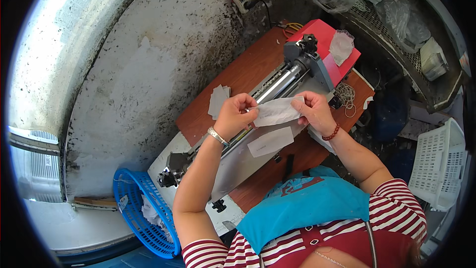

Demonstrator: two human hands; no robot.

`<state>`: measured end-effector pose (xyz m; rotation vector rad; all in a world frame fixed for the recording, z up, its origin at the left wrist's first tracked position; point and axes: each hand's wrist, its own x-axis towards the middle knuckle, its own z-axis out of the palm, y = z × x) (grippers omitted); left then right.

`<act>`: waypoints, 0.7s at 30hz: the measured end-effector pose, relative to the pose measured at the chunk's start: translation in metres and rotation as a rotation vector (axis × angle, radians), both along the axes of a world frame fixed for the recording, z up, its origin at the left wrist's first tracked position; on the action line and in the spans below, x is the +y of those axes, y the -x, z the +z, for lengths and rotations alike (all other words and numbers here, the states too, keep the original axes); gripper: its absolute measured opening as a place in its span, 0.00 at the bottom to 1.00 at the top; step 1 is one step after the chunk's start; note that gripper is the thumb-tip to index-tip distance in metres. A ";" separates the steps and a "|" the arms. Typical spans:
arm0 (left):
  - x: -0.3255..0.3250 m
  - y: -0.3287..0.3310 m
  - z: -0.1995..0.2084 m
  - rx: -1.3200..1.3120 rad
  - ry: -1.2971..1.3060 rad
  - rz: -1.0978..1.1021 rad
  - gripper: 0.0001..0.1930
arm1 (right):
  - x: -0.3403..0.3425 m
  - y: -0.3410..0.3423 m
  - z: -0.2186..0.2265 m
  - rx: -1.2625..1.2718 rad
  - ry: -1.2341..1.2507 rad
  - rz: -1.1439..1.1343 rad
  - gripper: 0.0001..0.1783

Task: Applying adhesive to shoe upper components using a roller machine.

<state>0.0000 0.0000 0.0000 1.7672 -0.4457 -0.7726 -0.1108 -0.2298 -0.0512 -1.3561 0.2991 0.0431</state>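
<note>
My left hand [235, 114] and my right hand [312, 110] hold a flat white paper bag [276, 111] between them, each pinching one end, just above a long grey sealing machine [277, 89] with a metal roller. A second white bag [270, 141] lies flat on the machine's grey plate below my hands. A small stack of white bags [218, 99] rests on the brown wooden table [238, 74] to the left of my left hand.
A red box [327, 37] with a clear plastic bag on it stands at the table's far end, rubber bands [346, 94] beside it. A blue plastic basket [141, 208] holding paper scraps sits lower left, a white crate [441, 164] at right. A stained wall runs behind.
</note>
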 end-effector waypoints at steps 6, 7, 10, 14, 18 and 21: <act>-0.017 0.036 -0.007 -0.608 -0.388 -0.027 0.13 | -0.006 0.010 -0.027 -0.249 0.648 -0.029 0.09; -0.016 0.037 -0.010 -0.606 -0.387 -0.026 0.13 | -0.005 0.012 -0.025 -0.316 0.872 -0.039 0.09; -0.017 0.041 -0.006 -0.835 -0.423 -0.036 0.13 | -0.003 0.016 -0.020 -0.394 1.180 -0.053 0.12; -0.012 0.041 0.002 -0.823 -0.449 0.080 0.12 | -0.006 0.019 0.001 -0.487 1.433 -0.123 0.18; -0.006 0.026 -0.011 -1.010 -0.363 0.115 0.14 | -0.005 0.019 -0.001 -0.817 1.402 0.133 0.15; -0.011 0.020 -0.023 -0.979 -0.345 0.103 0.15 | -0.003 0.013 -0.017 -0.857 1.393 0.251 0.11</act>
